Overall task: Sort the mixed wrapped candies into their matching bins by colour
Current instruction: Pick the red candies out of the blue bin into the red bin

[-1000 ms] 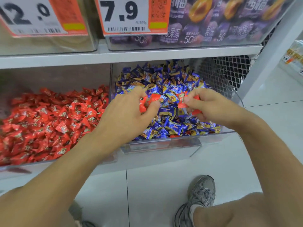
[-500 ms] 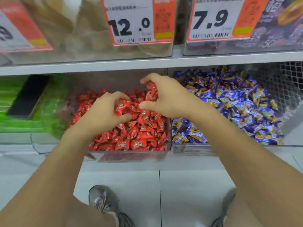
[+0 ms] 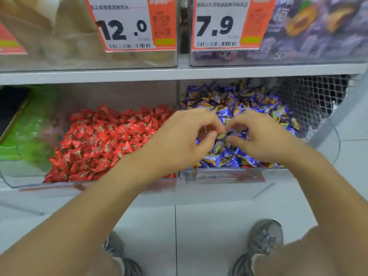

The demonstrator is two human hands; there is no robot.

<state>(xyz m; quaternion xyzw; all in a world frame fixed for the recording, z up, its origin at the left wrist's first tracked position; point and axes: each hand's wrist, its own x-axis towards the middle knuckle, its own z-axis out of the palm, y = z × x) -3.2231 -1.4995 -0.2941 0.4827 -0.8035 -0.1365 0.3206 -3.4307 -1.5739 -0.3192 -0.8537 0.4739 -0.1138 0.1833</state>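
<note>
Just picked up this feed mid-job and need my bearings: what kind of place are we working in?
Most likely a shop's bulk candy aisle. Price tags reading 12.0 and 7.9 with barcodes hang on clear bins, and the shelf below holds open bins of red candies and blue candies, over a tiled floor.

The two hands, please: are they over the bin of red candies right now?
No, both the left hand and right hand are over the bin of blue candies.

A shop: price tags (image 3: pixel 131 22) (12.0, 7.9) front bulk candy bins (image 3: pixel 223 176).
</note>
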